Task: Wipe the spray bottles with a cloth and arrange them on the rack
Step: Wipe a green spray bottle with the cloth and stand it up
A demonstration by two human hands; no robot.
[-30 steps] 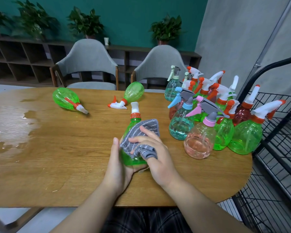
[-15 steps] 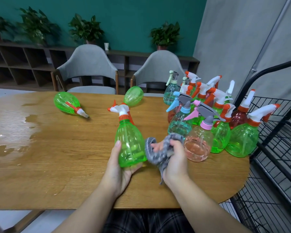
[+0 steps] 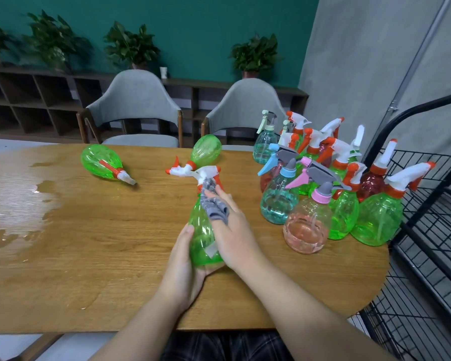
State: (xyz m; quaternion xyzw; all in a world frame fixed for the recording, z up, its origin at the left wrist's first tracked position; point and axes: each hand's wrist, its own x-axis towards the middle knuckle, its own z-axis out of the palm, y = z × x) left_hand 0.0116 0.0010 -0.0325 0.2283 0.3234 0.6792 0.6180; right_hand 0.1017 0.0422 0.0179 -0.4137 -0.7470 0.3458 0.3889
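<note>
My left hand [image 3: 183, 264] grips the base of a green spray bottle [image 3: 201, 230] with a white and orange trigger head, held tilted above the table. My right hand [image 3: 232, 230] presses a grey cloth [image 3: 214, 207] against the bottle's neck and shoulder, fingers laid over it. Two more green bottles lie on their sides farther back: one at the left [image 3: 102, 161], one at the middle [image 3: 206, 151]. A cluster of several upright bottles [image 3: 323, 188] in green, teal, pink and red stands at the right. The black wire rack [image 3: 432, 230] is beside the table's right end.
The wooden table [image 3: 89, 243] has a wet patch of water [image 3: 13, 204] on its left side. Two grey chairs [image 3: 133, 108] stand behind the table, with low shelves and potted plants along the green wall.
My right hand brought the cloth from beside the bottle back onto it, now up at the neck. The bottle stays held in my left hand, tilted a little more.
</note>
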